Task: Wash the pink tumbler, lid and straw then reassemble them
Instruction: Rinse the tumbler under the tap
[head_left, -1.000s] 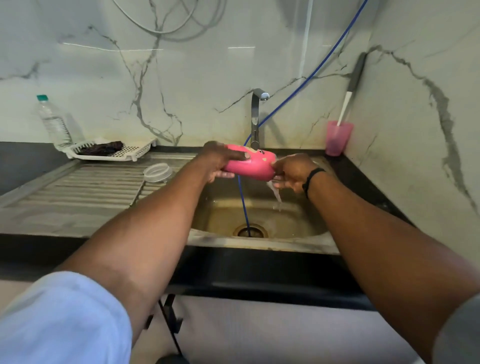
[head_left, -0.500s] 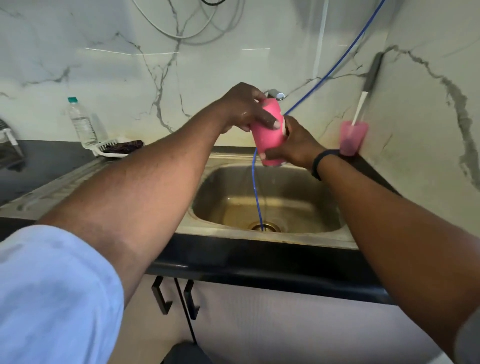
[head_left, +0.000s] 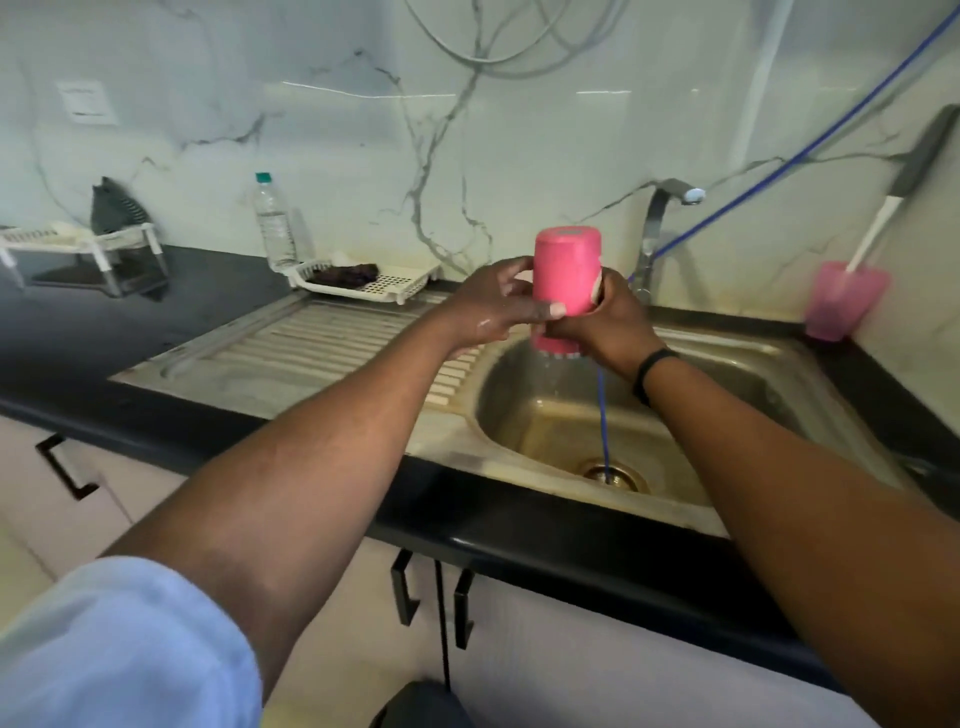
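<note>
At frame centre we are gripping the pink plastic tumbler (head_left: 567, 283) upturned over the steel sink (head_left: 737, 364) with left hand (head_left: 493, 304) and right hand (head_left: 605, 317), draining it; lid and straw seemingly remaining.

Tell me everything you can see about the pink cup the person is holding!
The pink tumbler is a smooth, matte pink cylinder that looks like plastic. It is held upside down above the sink, its flat base on top and its open end facing down, with water dripping from the bottom rim. Both hands hold it: the left hand wraps its left side with the thumb across the front, and the right hand curls round the right side. No lid or straw shows on it.
</note>
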